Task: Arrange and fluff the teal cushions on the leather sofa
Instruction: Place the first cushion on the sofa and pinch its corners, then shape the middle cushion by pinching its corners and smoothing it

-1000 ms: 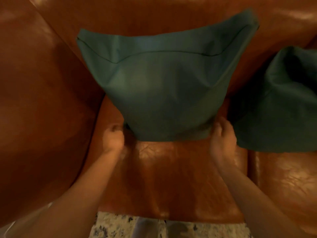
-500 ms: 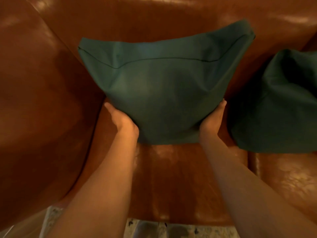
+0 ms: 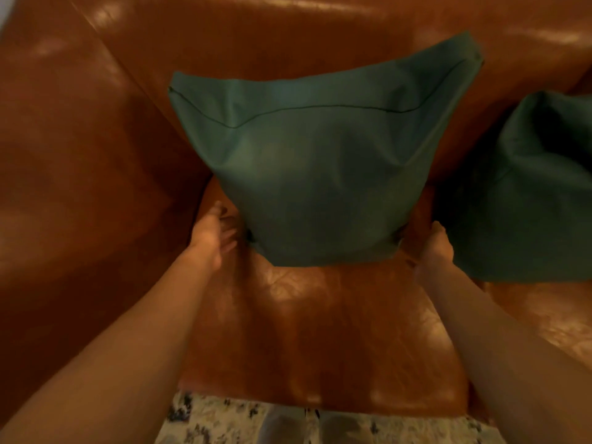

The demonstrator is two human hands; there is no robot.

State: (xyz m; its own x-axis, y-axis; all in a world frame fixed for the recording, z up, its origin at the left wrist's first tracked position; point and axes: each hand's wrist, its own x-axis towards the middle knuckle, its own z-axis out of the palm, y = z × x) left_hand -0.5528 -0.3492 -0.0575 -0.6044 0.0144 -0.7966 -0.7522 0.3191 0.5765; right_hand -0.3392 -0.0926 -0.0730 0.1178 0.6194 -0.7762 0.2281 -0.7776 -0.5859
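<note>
The teal cushion (image 3: 317,174) stands in the frame centre against the sofa (image 3: 96,187) back. A second cushion (image 3: 528,193) is cut off at the right edge. The left hand (image 3: 211,233) is open beside its lower corner; the right hand (image 3: 434,245) is blurred, its fingers unclear. A patterned rug (image 3: 217,418) shows at the bottom.

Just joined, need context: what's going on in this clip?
A person is arranging cushions on a brown leather sofa. A teal cushion stands propped against the backrest in the corner seat. The left hand is at its lower left corner and the right hand at its lower right, fingers relaxed rather than gripping. A second teal cushion sits slumped on the next seat to the right, untouched.
</note>
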